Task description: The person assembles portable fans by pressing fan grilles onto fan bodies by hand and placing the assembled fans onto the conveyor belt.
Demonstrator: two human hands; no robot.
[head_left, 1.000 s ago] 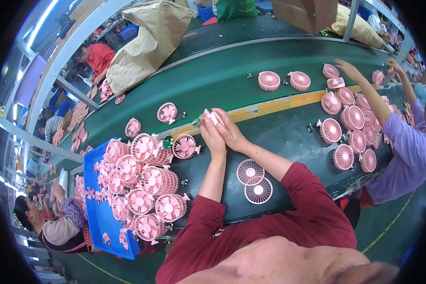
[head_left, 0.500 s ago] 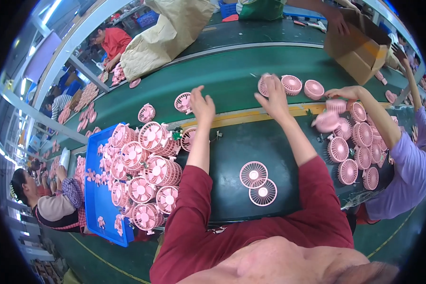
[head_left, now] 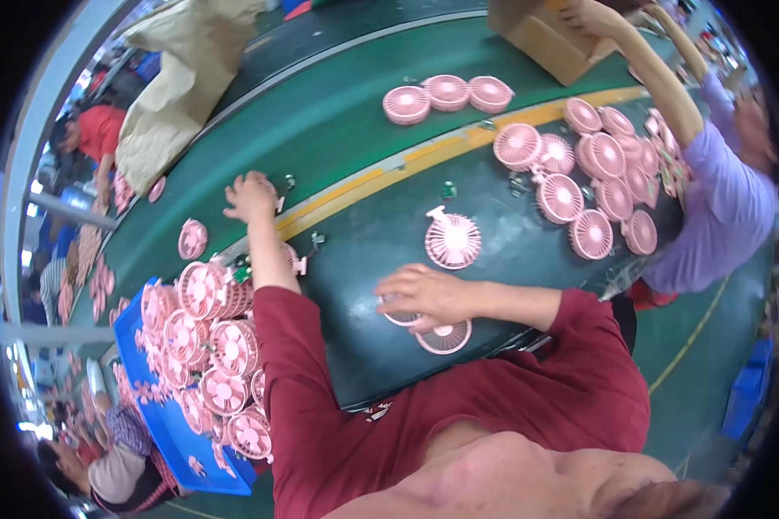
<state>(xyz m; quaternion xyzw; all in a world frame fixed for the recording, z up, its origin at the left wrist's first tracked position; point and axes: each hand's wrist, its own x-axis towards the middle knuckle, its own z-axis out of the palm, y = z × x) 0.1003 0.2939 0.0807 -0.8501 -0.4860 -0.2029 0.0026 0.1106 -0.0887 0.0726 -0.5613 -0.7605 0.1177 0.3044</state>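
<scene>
My left hand (head_left: 253,197) rests over a pink fan housing (head_left: 273,192) on the green belt. Its fingers are spread, and they hide most of the housing. On the dark table, my right hand (head_left: 428,297) has bent fingers on a round pink grille cover (head_left: 401,319), mostly hidden beneath them. A second grille cover (head_left: 446,338) lies partly under that hand. Just beyond sits a pink fan body (head_left: 453,241) with a short stem, next to a small green circuit board (head_left: 449,189).
A blue tray (head_left: 160,432) piled with pink fans (head_left: 225,391) stands at left. Three pink fan pieces (head_left: 448,92) lie on the belt. More fans (head_left: 604,156) cover the table at right, beside a person in purple (head_left: 718,190) whose hand touches a cardboard box (head_left: 550,39).
My view has turned. My right hand has come back from the belt to the grille covers, and a fan body now lies on the table. My left hand has reached onto the housing.
</scene>
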